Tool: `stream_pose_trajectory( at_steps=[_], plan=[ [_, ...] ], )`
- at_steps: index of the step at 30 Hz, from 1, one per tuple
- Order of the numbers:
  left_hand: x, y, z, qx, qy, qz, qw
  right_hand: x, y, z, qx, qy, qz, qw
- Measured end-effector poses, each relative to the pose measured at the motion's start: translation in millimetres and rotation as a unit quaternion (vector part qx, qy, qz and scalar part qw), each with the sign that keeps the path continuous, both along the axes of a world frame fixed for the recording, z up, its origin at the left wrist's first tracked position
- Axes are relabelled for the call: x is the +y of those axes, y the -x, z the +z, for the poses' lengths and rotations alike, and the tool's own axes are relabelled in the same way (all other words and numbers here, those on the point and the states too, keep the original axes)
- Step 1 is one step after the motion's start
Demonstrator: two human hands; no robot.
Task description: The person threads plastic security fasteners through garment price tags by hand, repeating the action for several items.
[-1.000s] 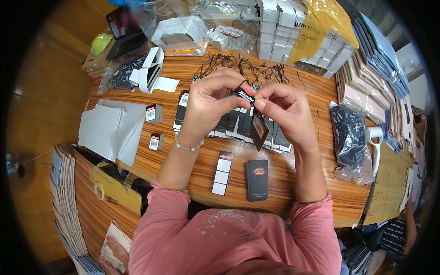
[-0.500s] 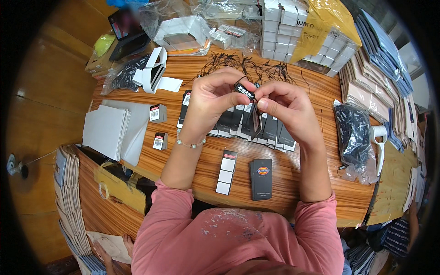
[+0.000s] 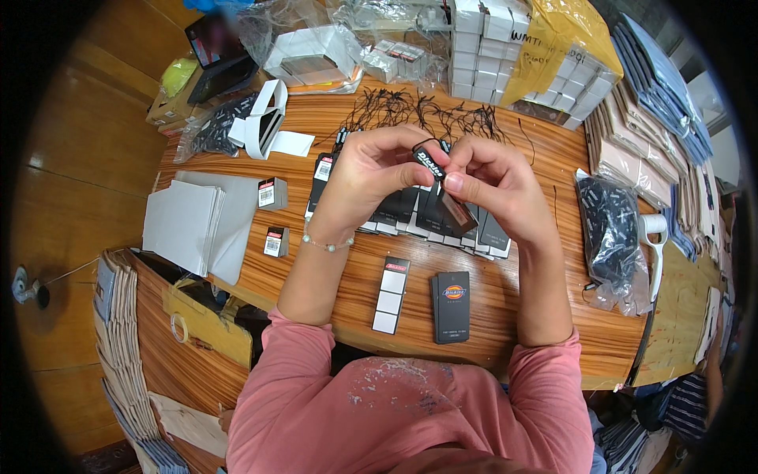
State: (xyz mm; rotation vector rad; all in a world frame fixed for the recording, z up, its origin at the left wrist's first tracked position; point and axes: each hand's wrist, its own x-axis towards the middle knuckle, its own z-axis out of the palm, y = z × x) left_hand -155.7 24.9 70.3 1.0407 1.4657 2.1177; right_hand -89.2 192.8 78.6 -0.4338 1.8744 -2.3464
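Note:
Over the middle of the table, my left hand (image 3: 375, 167) pinches a small black plastic string tag (image 3: 430, 163) with white lettering between thumb and fingertips. My right hand (image 3: 499, 183) is closed at the tag's lower right end, where its thumb and forefinger meet. A dark hang tag (image 3: 458, 215) dangles below the pinch. Beneath my hands lies an overlapping row of black hang tags (image 3: 388, 215), partly covered. Closer to me are a stack of black hang tags (image 3: 452, 314) and a tag with white panels (image 3: 390, 294).
Two small stacks of labels (image 3: 272, 194) stand left, beside white paper sheets (image 3: 180, 225). Black cords (image 3: 442, 113) spread behind my hands. White boxes (image 3: 478, 71) are piled at the back. A bag of black tags (image 3: 609, 237) and folded garments (image 3: 632, 150) lie right.
The hang tag below my fingers has swung to the right and shows more of its face. My hands have shifted slightly down. At lower left, another person's hands have drawn mostly out of sight.

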Motion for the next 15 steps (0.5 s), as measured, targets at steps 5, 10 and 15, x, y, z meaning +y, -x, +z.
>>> stream_pose_trajectory(
  at_steps=[5, 10, 15],
  plan=[
    [-2.3, 1.7, -1.4, -0.036, 0.002, -0.021, 0.999, -2.0, 2.3, -4.2, -0.002, 0.034, 0.010, 0.999],
    [-1.8, -1.1, 3.9, -0.069, 0.024, -0.014, 0.997, -1.6, 2.1, -3.2, -0.011, 0.060, 0.015, 0.998],
    [-3.5, -3.8, 6.6, -0.043, 0.028, 0.003, 0.999, -0.5, 2.7, -4.0, -0.010, 0.076, 0.035, 0.996]
  ],
)
